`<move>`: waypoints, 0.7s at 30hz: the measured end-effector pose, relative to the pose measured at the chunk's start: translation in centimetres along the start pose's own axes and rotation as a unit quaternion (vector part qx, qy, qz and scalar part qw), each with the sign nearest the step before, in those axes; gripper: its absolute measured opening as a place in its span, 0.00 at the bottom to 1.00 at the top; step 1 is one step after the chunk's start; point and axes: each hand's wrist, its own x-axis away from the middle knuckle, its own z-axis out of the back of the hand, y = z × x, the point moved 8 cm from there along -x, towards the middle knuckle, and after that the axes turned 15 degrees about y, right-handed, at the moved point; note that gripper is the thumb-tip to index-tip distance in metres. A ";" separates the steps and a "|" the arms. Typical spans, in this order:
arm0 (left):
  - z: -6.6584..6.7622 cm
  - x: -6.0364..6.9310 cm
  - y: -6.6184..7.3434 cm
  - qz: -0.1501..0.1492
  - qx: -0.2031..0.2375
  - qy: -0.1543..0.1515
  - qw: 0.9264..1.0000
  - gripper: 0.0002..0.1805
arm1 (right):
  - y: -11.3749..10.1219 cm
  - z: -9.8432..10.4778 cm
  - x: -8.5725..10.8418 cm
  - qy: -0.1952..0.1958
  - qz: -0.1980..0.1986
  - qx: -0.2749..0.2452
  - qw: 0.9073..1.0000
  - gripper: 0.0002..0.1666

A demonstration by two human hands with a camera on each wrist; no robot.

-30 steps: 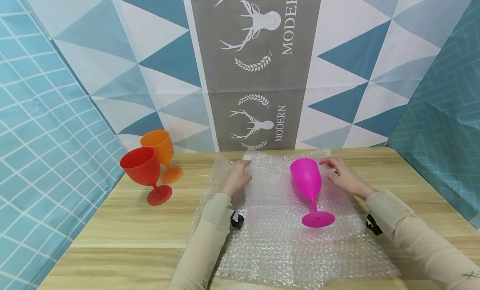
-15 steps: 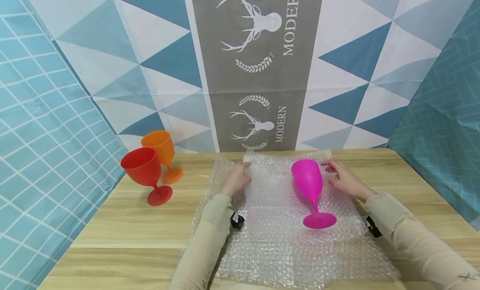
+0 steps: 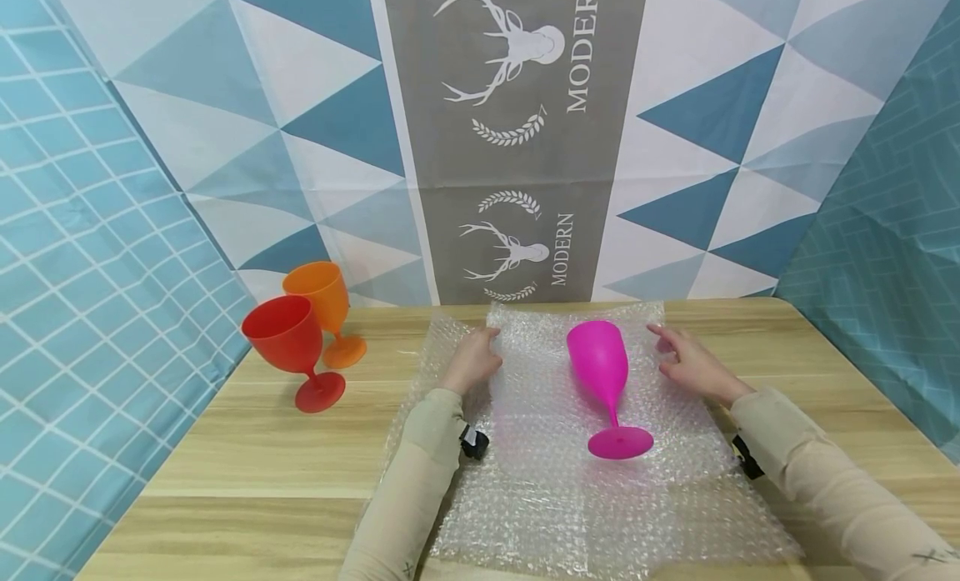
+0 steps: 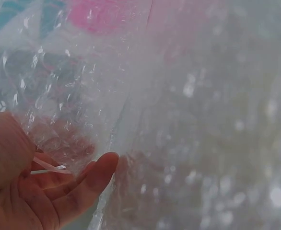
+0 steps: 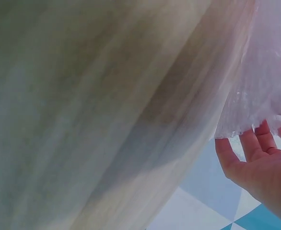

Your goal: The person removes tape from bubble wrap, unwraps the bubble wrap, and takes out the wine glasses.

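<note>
A magenta plastic goblet [image 3: 600, 360] lies on its side on a sheet of clear bubble wrap [image 3: 540, 448], foot toward the person. At the wrap's far left, my left hand [image 3: 474, 360] pinches its edge; the left wrist view shows the wrap [image 4: 64, 110] between thumb and fingers. My right hand [image 3: 693, 364] holds the sheet's far right edge, just right of the goblet and apart from it. In the right wrist view, the right hand's fingertips [image 5: 249, 141] meet the gathered wrap edge [image 5: 236, 120]; part of the grip is hidden.
A red goblet [image 3: 285, 335] and an orange goblet [image 3: 322, 298] stand upright at the far left of the wooden table [image 3: 225, 473]. A patterned cloth [image 3: 517, 160] hangs behind the table's back edge.
The magenta goblet first stayed near the right hand, then shifted left on the wrap. The right hand moved slightly left with the wrap edge. The left hand has hardly moved.
</note>
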 end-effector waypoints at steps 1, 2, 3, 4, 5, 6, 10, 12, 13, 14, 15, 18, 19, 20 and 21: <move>0.0 0.0 0.0 0.002 0.001 -0.001 1.000 0.29 | 0.0 0.0 0.0 0.001 -0.001 0.002 1.000 0.37; 0.0 0.0 0.0 0.002 0.001 -0.002 1.000 0.29 | 0.0 0.0 0.0 0.003 0.000 0.004 1.000 0.37; 0.0 0.0 0.0 0.002 0.001 -0.003 1.000 0.29 | 0.1 0.0 0.0 0.004 0.001 0.005 1.000 0.37; 0.0 0.1 0.0 0.003 0.002 -0.003 1.000 0.29 | 0.0 0.0 -0.1 0.006 0.006 0.006 1.000 0.37; 0.0 0.1 0.0 0.004 0.002 -0.005 1.000 0.29 | 0.0 0.0 -0.1 0.007 0.009 0.007 1.000 0.36; 0.0 0.1 0.0 0.005 0.003 -0.006 1.000 0.29 | 0.1 0.0 -0.1 0.006 0.009 0.007 1.000 0.36; -0.2 0.1 -0.2 0.009 -0.002 -0.014 1.000 0.29 | 0.4 -0.2 -0.2 -0.007 0.004 0.011 1.000 0.35; -0.2 0.2 -0.3 0.011 -0.004 -0.020 1.000 0.29 | 0.6 -0.3 -0.3 -0.016 -0.003 0.017 1.000 0.35; -0.3 0.2 -0.3 0.012 -0.006 -0.023 1.000 0.29 | 0.7 -0.3 -0.3 -0.019 -0.006 0.020 1.000 0.35; -0.3 0.2 -0.3 0.014 -0.006 -0.027 1.000 0.29 | 0.8 -0.3 -0.3 -0.024 -0.010 0.023 0.999 0.36; -0.4 0.2 -0.4 0.016 -0.006 -0.030 0.999 0.28 | 1.0 -0.3 -0.4 -0.026 -0.014 0.025 0.999 0.36; -0.5 0.3 -0.4 0.015 -0.007 -0.037 0.999 0.28 | 1.2 -0.2 -0.4 -0.032 -0.022 0.027 0.999 0.36; -0.5 0.3 -0.3 0.014 -0.008 -0.038 0.999 0.28 | 1.3 -0.2 -0.3 -0.033 -0.026 0.026 0.999 0.37; -0.4 0.3 -0.3 0.014 -0.008 -0.038 0.999 0.28 | 1.3 -0.1 -0.3 -0.033 -0.025 0.024 0.999 0.37; -0.4 0.3 -0.3 0.014 -0.010 -0.038 0.999 0.28 | 1.4 0.0 -0.3 -0.033 -0.026 0.022 0.999 0.38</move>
